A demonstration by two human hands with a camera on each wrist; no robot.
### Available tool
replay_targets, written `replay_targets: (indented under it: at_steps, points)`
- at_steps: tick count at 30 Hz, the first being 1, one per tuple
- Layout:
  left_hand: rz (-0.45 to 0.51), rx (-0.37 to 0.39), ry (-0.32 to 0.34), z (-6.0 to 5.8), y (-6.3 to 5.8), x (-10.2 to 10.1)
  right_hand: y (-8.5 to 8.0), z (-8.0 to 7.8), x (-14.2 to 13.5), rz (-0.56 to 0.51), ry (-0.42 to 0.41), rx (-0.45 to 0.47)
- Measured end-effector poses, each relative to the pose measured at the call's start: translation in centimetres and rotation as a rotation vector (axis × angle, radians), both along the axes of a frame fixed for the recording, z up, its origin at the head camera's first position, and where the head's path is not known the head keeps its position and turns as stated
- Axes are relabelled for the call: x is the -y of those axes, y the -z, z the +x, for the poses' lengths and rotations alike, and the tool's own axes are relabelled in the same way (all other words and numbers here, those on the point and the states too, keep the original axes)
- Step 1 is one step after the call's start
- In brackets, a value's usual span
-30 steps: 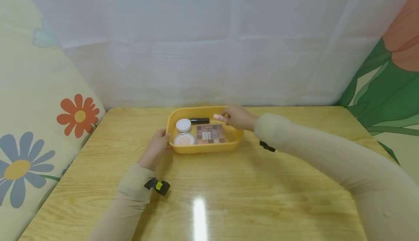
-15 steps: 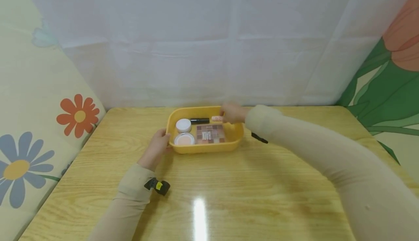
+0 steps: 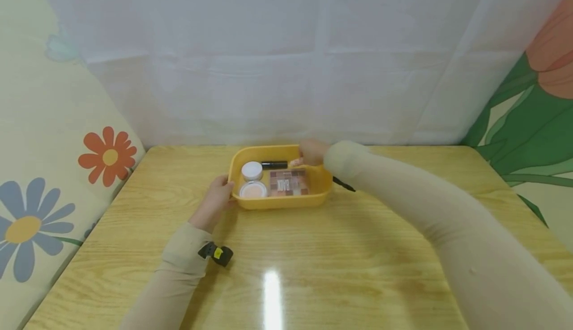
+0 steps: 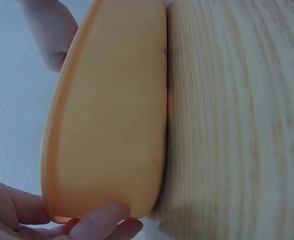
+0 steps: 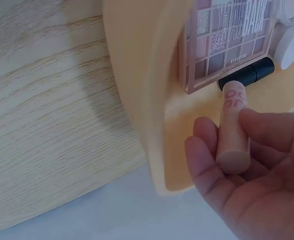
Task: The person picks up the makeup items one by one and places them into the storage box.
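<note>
A yellow plastic basket (image 3: 284,203) stands at the far side of the table. My left hand (image 3: 217,195) grips its left end, thumb and fingers at the rim and outer wall. Over the basket's right part, my right hand (image 3: 313,152) pinches a pink lipstick tube (image 5: 234,127) with red lettering between thumb and fingers. In the right wrist view the tube's far end is close to a black cosmetic tube (image 5: 246,73); I cannot tell whether they touch. An eyeshadow palette (image 3: 288,182), a white round jar (image 3: 252,170) and a round powder compact (image 3: 253,190) lie in the basket.
The wooden table (image 3: 313,265) stretches in front of the basket, with a bright light reflection on it. A white cloth (image 3: 286,71) hangs right behind the table's back edge. Flower-patterned fabric flanks both sides.
My right hand has moved left and down into the basket with the lipstick tube, towards the black tube. The left hand and the basket have stayed in place.
</note>
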State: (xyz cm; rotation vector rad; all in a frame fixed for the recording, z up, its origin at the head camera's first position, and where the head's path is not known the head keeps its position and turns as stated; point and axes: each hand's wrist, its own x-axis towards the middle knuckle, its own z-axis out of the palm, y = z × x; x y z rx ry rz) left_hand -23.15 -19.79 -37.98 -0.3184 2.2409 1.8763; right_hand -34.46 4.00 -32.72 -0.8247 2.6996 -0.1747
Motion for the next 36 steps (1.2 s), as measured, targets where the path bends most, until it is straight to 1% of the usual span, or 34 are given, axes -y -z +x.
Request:
replay_targets:
  at_steps: [1, 2, 3, 4, 6, 7, 9, 10, 11, 12, 13, 14, 16, 17, 19, 20, 22, 23, 24, 25, 26, 27, 30, 31, 32, 33, 34, 35, 36]
  points:
    - [0.001, -0.002, 0.002, 0.0, 0.0, 0.0, 0.7, -0.7, 0.1, 0.015, 0.006, 0.003]
    - [0.005, -0.001, 0.003, 0.0, 0.0, -0.1, 1.0, -1.0, 0.2, 0.027, 0.003, -0.007]
    - [0.005, 0.0, 0.007, 0.1, -0.1, -0.1, 2.6, -2.5, 0.0, 0.015, -0.015, -0.024]
    - [0.004, 0.0, 0.009, 0.1, -0.1, -0.1, 4.1, -4.0, -0.1, 0.029, -0.008, -0.015]
    - [0.002, 0.006, 0.011, 0.1, -0.2, -0.1, 7.7, -7.4, -0.5, 0.034, -0.044, -0.057]
    - [0.002, 0.008, 0.011, 0.1, -0.2, -0.1, 9.2, -8.7, -0.6, 0.027, -0.078, -0.093]
    - [-0.001, 0.009, 0.011, 0.1, -0.1, -0.1, 10.4, -10.1, -0.5, 0.041, -0.096, -0.101]
    - [-0.002, 0.011, 0.01, 0.1, -0.1, -0.1, 9.5, -9.3, -0.2, 0.064, -0.087, -0.086]
    - [0.001, 0.009, 0.009, 0.2, -0.1, -0.1, 8.6, -8.4, 0.1, 0.068, -0.092, -0.1]
    - [0.004, 0.006, 0.008, 0.2, -0.1, -0.1, 7.3, -7.2, 0.5, 0.086, -0.075, -0.08]
    - [0.008, 0.003, 0.007, 0.2, 0.0, -0.2, 6.1, -5.8, 0.9, 0.093, -0.068, -0.085]
    - [0.01, 0.001, 0.005, 0.2, 0.0, -0.2, 4.9, -4.7, 1.3, 0.111, -0.031, -0.054]
    - [0.017, -0.004, 0.001, 0.2, 0.0, -0.2, 4.1, -3.4, 1.4, 0.1, -0.013, -0.054]
    - [0.021, -0.007, 0.0, 0.2, 0.1, -0.2, 5.4, -4.5, 1.2, 0.074, -0.026, -0.081]
    - [0.023, -0.005, -0.002, 0.2, 0.1, -0.2, 9.4, -8.0, 0.3, 0.021, -0.083, -0.146]
    - [0.022, -0.005, -0.001, 0.2, 0.1, -0.2, 11.8, -10.3, -0.2, -0.026, -0.112, -0.175]
    - [0.02, -0.004, 0.001, 0.2, 0.1, -0.1, 16.0, -14.3, -1.0, -0.039, -0.157, -0.243]
    - [0.017, -0.003, 0.003, 0.2, 0.1, -0.1, 17.8, -16.3, -1.2, -0.037, -0.17, -0.261]
    - [0.014, 0.0, 0.003, 0.1, 0.1, -0.1, 17.9, -16.3, -1.2, -0.015, -0.161, -0.269]
    - [0.014, 0.001, 0.002, 0.1, 0.1, -0.1, 16.8, -15.3, -0.9, 0.018, -0.138, -0.245]
    - [0.012, 0.003, 0.003, 0.1, 0.1, -0.2, 15.5, -14.0, -0.6, 0.046, -0.113, -0.226]
    - [0.011, 0.005, 0.002, 0.1, 0.1, -0.2, 13.2, -11.7, -0.1, 0.095, -0.081, -0.196]
    - [0.01, 0.014, -0.003, 0.0, 0.1, -0.2, 6.0, -4.1, 0.8, 0.124, -0.055, -0.184]
    - [0.011, 0.014, -0.004, 0.0, 0.1, -0.2, 3.9, -2.0, 1.0, 0.135, -0.037, -0.16]
    - [0.005, 0.015, -0.002, 0.0, 0.1, -0.2, 2.3, -0.1, 1.1, 0.131, -0.037, -0.173]
    - [0.001, 0.017, -0.002, 0.0, 0.1, -0.2, 1.5, 1.0, 1.1, 0.125, -0.046, -0.192]
    - [0.001, 0.017, -0.002, 0.0, 0.2, -0.2, 0.9, 1.7, 1.1, 0.125, -0.046, -0.204]
    - [0.001, 0.017, -0.002, 0.0, 0.2, -0.2, 0.7, 2.0, 1.2, 0.134, -0.041, -0.209]
    - [0.003, 0.016, -0.001, 0.0, 0.2, -0.1, 0.9, 1.9, 1.2, 0.139, -0.038, -0.213]
